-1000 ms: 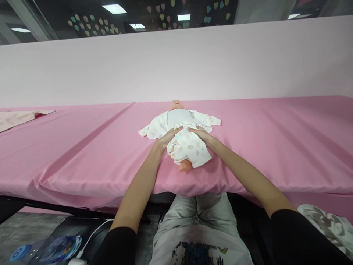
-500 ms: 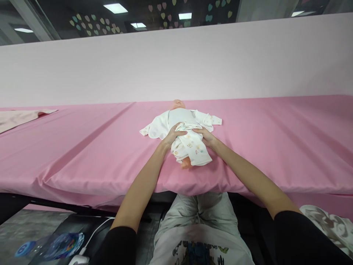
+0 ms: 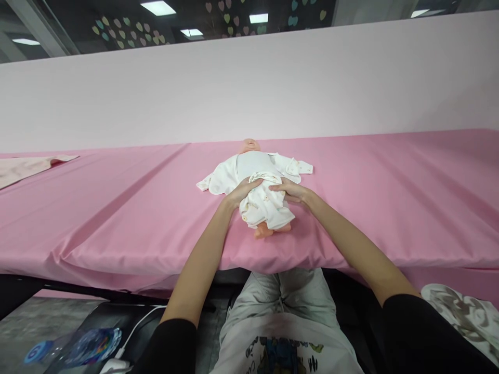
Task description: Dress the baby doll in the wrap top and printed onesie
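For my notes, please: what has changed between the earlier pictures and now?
The leg of the white trousers nearer the right hand has moved up, toward the doll's head, and a second foot now shows beneath its hem. The left hand and right hand still hold the trousers near the waist; the doll lies as before.

Blue-capped bottle (image 3: 93,346), white cable (image 3: 133,330), pastel heart shapes (image 3: 133,35)

Black sleeves (image 3: 171,343) frame a whitish top (image 3: 241,340) with a coloured print (image 3: 281,356), worn with pale grey trousers (image 3: 307,296).
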`<state>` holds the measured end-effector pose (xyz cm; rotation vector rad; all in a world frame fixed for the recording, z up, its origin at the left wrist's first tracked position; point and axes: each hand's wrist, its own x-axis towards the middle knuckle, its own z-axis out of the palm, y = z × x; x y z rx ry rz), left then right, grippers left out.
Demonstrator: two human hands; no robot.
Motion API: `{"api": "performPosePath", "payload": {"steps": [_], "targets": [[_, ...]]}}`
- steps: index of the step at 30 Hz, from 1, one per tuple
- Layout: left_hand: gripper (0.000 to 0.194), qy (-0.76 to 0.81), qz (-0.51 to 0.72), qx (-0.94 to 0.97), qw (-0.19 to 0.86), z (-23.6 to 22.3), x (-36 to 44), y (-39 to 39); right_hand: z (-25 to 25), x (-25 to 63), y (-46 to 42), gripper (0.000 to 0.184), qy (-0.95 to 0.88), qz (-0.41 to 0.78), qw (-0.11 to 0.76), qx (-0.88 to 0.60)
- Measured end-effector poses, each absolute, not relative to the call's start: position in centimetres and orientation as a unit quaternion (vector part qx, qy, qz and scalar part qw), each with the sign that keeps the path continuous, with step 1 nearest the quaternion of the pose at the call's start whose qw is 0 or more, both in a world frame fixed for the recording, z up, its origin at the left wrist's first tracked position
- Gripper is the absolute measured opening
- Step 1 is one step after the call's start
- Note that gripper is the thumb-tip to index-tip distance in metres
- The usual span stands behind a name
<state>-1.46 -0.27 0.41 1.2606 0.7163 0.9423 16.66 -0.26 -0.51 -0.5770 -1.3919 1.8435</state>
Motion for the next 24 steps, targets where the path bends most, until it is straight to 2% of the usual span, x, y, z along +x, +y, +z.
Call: {"api": "performPosePath", "payload": {"steps": [5, 9, 12, 15, 17, 20, 24], "targets": [[0.046, 0.325, 0.386, 0.563, 0.654, 0.3, -1.7, -0.1, -0.8, 15.5, -0.5, 0.026, -0.43, 0.737, 0.473, -0.22], [0.05, 0.268, 0.382, 0.566, 0.679, 0.2, -2.0, -0.1, -0.3, 14.8, -0.9, 0.021, -0.419, 0.697, 0.503, -0.293], [0.054, 0.248, 0.397, 0.548, 0.693, 0.2, -2.1, -0.2, 0.0, 15.3, -1.1, 0.031, -0.481, 0.668, 0.483, -0.298], [0.052, 0.247, 0.41, 0.54, 0.692, 0.2, -2.0, -0.3, 0.1, 16.0, -1.0, 0.052, -0.563, 0.675, 0.401, -0.259], [0.049, 0.255, 0.414, 0.535, 0.69, 0.3, -1.9, -0.4, 0.0, 16.3, -0.9, 0.057, -0.578, 0.679, 0.374, -0.256], [0.046, 0.265, 0.413, 0.536, 0.687, 0.5, -1.8, -0.6, -0.2, 16.2, -0.8, 0.051, -0.542, 0.684, 0.406, -0.273], [0.054, 0.256, 0.389, 0.583, 0.666, 0.9, -1.8, -0.9, -0.7, 15.9, -0.1, 0.036, -0.51, 0.658, 0.462, -0.307]]}}
